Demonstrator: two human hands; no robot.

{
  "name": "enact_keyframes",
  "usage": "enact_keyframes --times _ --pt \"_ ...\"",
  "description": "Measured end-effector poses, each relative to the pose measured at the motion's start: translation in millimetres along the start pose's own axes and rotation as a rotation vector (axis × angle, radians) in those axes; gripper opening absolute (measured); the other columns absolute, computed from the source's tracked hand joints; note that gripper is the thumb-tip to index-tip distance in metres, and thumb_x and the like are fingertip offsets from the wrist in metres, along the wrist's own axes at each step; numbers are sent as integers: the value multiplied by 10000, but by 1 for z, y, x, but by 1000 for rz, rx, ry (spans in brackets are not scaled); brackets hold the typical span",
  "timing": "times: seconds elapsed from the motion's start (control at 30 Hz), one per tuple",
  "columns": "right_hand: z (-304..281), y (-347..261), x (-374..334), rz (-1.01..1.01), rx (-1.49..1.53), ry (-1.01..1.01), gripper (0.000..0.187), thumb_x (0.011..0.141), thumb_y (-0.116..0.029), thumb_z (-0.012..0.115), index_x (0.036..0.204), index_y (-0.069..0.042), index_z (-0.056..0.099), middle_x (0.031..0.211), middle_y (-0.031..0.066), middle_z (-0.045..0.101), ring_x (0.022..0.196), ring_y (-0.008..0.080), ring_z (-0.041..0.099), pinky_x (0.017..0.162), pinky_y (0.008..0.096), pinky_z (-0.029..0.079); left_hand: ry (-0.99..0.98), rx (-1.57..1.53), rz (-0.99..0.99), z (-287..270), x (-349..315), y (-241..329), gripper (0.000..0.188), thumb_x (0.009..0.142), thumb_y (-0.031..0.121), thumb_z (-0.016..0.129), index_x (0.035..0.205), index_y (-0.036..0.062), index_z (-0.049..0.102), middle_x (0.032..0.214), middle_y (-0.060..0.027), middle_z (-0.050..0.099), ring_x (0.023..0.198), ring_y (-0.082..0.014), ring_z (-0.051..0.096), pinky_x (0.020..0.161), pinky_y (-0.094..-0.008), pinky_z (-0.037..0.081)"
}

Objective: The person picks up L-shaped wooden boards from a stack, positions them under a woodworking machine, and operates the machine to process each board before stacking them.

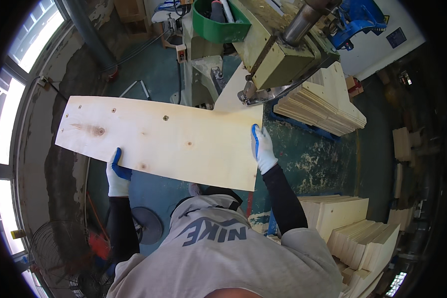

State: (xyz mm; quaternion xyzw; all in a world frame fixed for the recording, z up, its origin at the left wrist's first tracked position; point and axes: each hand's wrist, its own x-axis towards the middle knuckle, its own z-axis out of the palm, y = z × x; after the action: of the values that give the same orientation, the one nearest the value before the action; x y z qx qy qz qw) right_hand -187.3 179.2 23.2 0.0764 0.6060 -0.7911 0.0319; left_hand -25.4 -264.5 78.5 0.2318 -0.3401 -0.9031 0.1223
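A long pale plywood panel (169,141) with several dark knots lies across my front, held at both ends. My left hand (118,178), in a white glove with blue on the palm side, grips its near edge toward the left, the thumb on top. My right hand (265,149), gloved alike, clasps the panel's right edge, thumb on top and the other fingers mostly hidden. A pale wooden part (231,92) rises from the panel's far right side to beneath the green machine head (283,69); I cannot tell whether it is one piece with the panel.
Stacked wooden panels (323,99) sit right of the machine, on a blue base. More wooden pieces (337,216) are piled at my lower right. A green bin (221,30) hangs at the machine's left. A round stool (148,226) and a wire-guarded fan (57,248) stand at lower left.
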Motion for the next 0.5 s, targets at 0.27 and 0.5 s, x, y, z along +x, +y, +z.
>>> enact_keyframes --times 0.27,0.5 --pt "13 0 -11 57 -29 43 293 1043 -236 565 1214 -1 600 1100 44 654 992 118 578 914 285 460 14 -13 -1 -18 17 -4 416 1030 188 570 1407 24 502 1346 -136 607 1226 -281 606 1041 -450 502" --pt "10 29 -14 5 120 110 290 1040 -196 548 1229 20 594 1119 54 644 1017 123 581 932 287 463 -164 -187 75 62 -46 -89 641 939 94 634 1523 118 371 1458 -89 501 1311 -286 528 1107 -459 442"
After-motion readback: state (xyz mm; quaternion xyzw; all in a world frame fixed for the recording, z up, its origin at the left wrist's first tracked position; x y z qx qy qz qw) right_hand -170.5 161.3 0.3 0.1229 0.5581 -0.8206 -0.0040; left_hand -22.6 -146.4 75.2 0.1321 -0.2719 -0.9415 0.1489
